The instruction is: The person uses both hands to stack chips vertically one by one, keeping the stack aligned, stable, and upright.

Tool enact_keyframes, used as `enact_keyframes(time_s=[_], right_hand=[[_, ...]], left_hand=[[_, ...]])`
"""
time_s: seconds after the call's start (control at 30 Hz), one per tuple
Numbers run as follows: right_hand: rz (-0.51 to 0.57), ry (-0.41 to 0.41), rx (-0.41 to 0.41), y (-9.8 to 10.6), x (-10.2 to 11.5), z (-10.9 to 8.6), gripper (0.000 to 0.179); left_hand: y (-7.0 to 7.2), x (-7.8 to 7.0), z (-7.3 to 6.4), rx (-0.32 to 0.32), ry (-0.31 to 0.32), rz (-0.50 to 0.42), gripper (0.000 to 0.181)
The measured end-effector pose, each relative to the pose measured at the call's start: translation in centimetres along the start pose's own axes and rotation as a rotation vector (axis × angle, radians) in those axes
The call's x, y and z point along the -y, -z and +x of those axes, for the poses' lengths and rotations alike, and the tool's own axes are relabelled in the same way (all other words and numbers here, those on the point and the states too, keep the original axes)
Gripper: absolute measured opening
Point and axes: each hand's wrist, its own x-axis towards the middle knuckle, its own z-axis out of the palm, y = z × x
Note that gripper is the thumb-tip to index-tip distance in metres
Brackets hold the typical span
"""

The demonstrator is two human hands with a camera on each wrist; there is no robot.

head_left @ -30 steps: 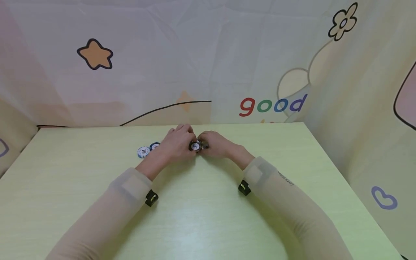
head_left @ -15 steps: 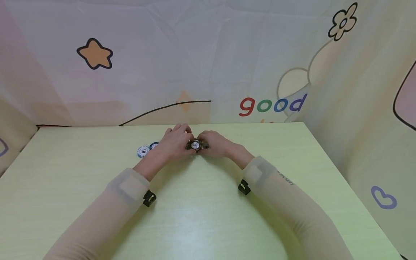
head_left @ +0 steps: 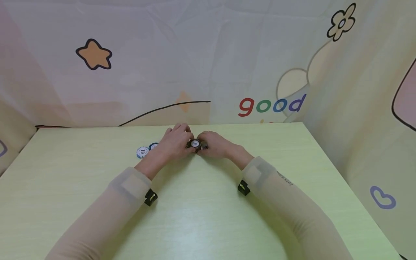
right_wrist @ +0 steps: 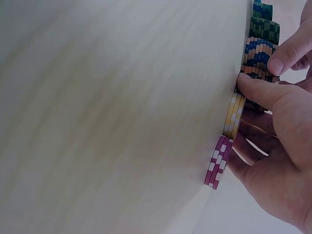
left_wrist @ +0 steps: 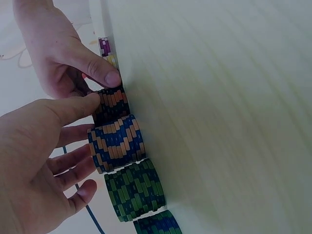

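Observation:
Between my two hands stands a stack of dark poker chips [head_left: 195, 143] with orange edge marks, a "100" on its top. In the left wrist view, my left hand [head_left: 175, 142] has its thumb at the near side of that stack, its other fingers behind it. My right hand [head_left: 214, 144] holds the same stack from the other side, its thumb low on the near face. Beside it, close to my left fingers, is a taller blue-and-orange chip stack [left_wrist: 117, 144]. Yellow chips [right_wrist: 234, 114] and purple chips [right_wrist: 219, 163] sit by my right fingers.
A green chip stack [left_wrist: 135, 190] and a blue-green one [left_wrist: 161, 224] continue the row leftward. From above, a white chip stack marked 10 [head_left: 142, 152] and a blue-rimmed one [head_left: 153, 146] show beside my left wrist. A printed curtain [head_left: 146, 72] hangs behind the table [head_left: 195, 216].
My left hand has shifted very slightly left, showing a little more of the dark stack's left side. My right hand stays almost where it was.

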Motion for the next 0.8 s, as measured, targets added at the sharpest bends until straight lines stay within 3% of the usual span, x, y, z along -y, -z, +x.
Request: enact_keyframes(time_s=[0.63, 0.8], right_hand=[[0.005, -0.009, 0.013, -0.48, -0.21, 0.20, 0.032], [0.014, -0.020, 0.030, -0.58, -0.15, -0.08, 0.032]], left_hand=[[-0.55, 0.35, 0.04, 0.005, 0.012, -0.014, 0.032], [-0.74, 0.54, -0.19, -0.002, 0.000, -0.032, 0.043]])
